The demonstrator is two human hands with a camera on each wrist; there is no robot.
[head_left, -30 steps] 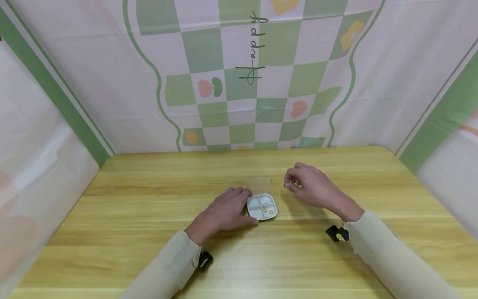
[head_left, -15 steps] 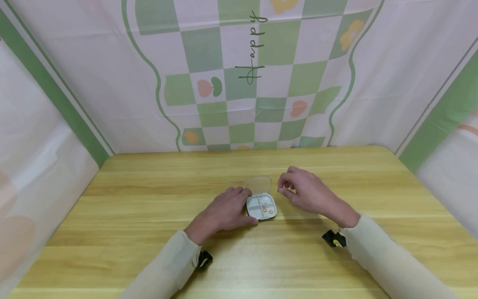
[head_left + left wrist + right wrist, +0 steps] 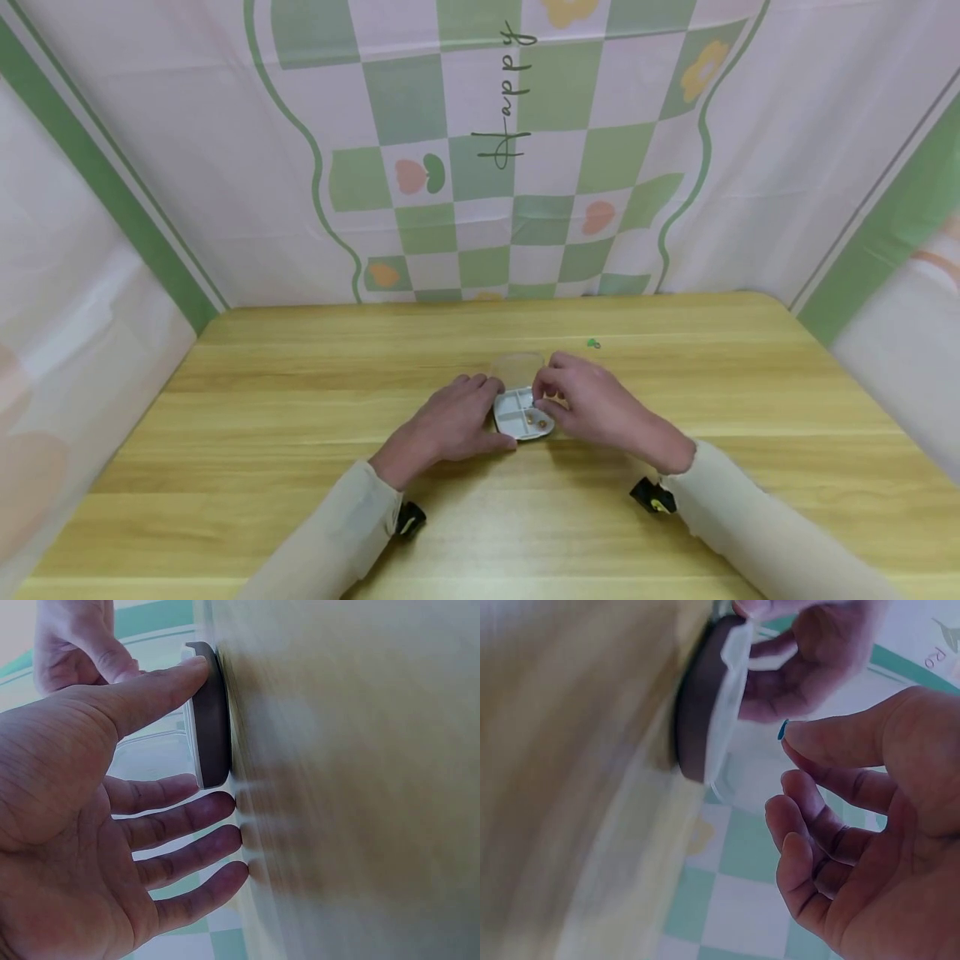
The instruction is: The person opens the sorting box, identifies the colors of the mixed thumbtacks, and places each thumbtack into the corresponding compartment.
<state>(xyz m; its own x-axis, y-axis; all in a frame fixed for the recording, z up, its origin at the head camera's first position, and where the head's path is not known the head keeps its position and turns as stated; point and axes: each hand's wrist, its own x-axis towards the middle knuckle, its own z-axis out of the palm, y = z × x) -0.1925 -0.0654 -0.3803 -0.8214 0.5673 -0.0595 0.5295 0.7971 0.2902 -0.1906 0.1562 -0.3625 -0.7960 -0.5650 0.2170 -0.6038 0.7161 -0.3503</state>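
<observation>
A small white pill box with several compartments stands on the table, its clear lid raised at the back. Small gold-coloured pieces lie in its near right compartment. My left hand holds the box from the left, thumb at the near edge and index finger at the far corner. Its dark base shows in the left wrist view. Over the far right compartment, my right hand pinches a tiny blue piece between thumb and index finger. Its exact kind is too small to tell.
A tiny green and silvery thing lies on the wooden table behind my right hand. A checkered cloth hangs along the table's back edge. Pale cloth hangs at both sides too.
My right hand has moved left and nearer, from beside the pill box to over its right side. The green thing behind it has come into view. My left hand has stayed put.
</observation>
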